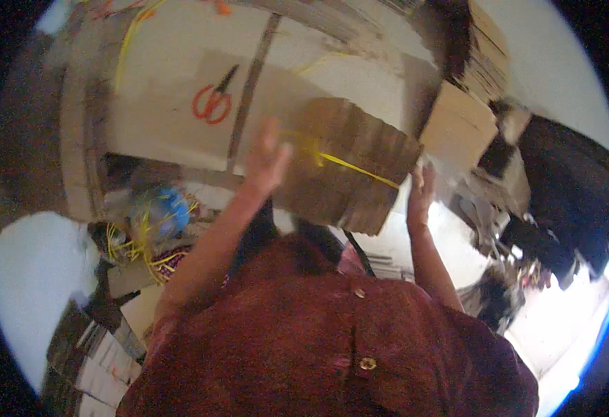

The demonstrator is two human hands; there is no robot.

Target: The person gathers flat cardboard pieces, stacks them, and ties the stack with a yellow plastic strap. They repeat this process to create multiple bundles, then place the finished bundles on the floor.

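Observation:
A bundle of brown corrugated cardboard pieces (349, 184) lies tilted in front of me, partly beyond the worktable's near edge. Yellow strapping (360, 169) runs across its top. At the bundle's left end is my left hand (268, 161), blurred, with its thumb toward the cardboard. My right hand (421, 198) is upright against the right end, fingers along the edge. The bundle sits between both hands; parts of the fingers are smeared. Scissors with red-orange handles (212, 105) lie on the table to the left of the bundle, away from my hands.
The pale worktable top (165, 135) has a dark seam across it. A tangle of yellow strapping (141, 243) lies below at left, beside a blue plastic item (172, 210). Stacked cardboard (461, 125) stands at right, near a dark cloth-like heap (568, 187). More stacks (103, 368) are at lower left.

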